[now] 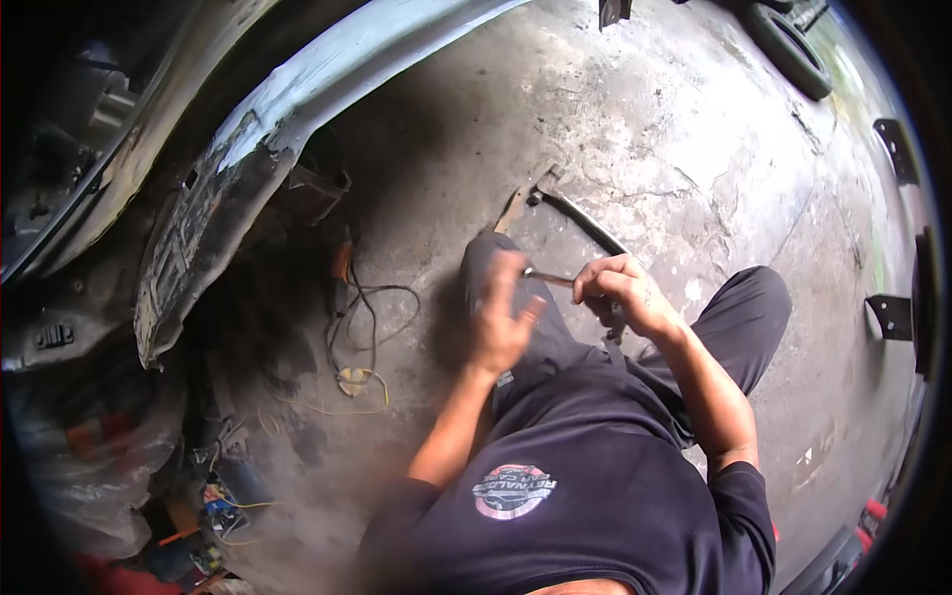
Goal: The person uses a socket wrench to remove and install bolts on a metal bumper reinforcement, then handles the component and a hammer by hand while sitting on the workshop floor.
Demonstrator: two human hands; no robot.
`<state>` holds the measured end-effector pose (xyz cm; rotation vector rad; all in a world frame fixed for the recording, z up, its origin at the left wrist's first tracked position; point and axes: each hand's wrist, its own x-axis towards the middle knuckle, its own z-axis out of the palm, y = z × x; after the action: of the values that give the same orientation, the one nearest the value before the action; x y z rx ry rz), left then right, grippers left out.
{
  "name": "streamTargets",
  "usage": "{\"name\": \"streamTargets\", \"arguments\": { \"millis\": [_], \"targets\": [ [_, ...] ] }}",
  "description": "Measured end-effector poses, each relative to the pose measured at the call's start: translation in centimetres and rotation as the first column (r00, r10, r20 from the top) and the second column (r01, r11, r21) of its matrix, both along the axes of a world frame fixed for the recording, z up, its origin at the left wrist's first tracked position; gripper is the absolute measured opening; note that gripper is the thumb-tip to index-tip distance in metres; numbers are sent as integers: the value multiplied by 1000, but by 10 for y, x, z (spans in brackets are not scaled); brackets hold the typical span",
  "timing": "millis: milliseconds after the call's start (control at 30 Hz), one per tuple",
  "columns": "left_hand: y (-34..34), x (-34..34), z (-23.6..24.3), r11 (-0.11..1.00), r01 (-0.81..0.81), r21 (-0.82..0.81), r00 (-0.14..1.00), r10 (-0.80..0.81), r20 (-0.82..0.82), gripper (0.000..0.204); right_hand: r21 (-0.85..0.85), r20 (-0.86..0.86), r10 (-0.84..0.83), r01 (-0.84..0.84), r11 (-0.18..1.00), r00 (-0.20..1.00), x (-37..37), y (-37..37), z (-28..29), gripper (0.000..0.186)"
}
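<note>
Head view: a slim metal rod (pixel 551 279) is held in the right hand (pixel 633 294), whose fingers are curled round its right end, so the right hand is the nearer one. The relation judged to matter most is the one between the rod's free tip and the left hand (pixel 499 322): the tip is seen just beside the left fingers, to their right, but whether it is touched cannot be told through the blur. The left hand is held wide, with the thumb spread from the fingers, and nothing is seen gripped in it. The rod is carried above the lap, between the two hands, its long axis laid almost crosswise. It is pointed to the person's left and slightly away from the body. A dark piece (pixel 616 331) is seen below the right fingers; whether it is joined to the rod cannot be made out. Beyond the hands, a long bar (pixel 585 220) is laid slantwise on the floor (pixel 684 188).
</note>
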<state>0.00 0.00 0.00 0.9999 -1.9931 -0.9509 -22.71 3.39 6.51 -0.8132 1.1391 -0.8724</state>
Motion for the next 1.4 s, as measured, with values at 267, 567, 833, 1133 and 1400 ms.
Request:
{"name": "streamTargets", "arguments": {
  "millis": [267, 567, 833, 1133, 1400],
  "targets": [
    [24, -52, -32, 876, 90, 474, 960, 50, -274, 22, 336, 397, -359, 230, 913, 845, -39, 19, -43, 53],
    [7, -26, -30, 725, 121, 678, 975, 43, -220, 37, 274, 282, -514, 445, 852, 810, -13, 66, -98, 59],
    [-8, -19, 10, 915, 245, 320, 970, -232, -80, 23, -81, 159, -31, 44, 996, 987, -14, 17, -22, 58],
    [-29, 17, 70, 799, 467, 380, 827, -546, 132, 16, -316, -239, 292, -358, 879, 926, 0, 12, 12, 38],
    [-24, 34, 97, 931, 362, -54, 917, -344, 203, 13, -189, -30, 172, -175, 966, 985, 42, 15, 23, 35]
  ]
}}
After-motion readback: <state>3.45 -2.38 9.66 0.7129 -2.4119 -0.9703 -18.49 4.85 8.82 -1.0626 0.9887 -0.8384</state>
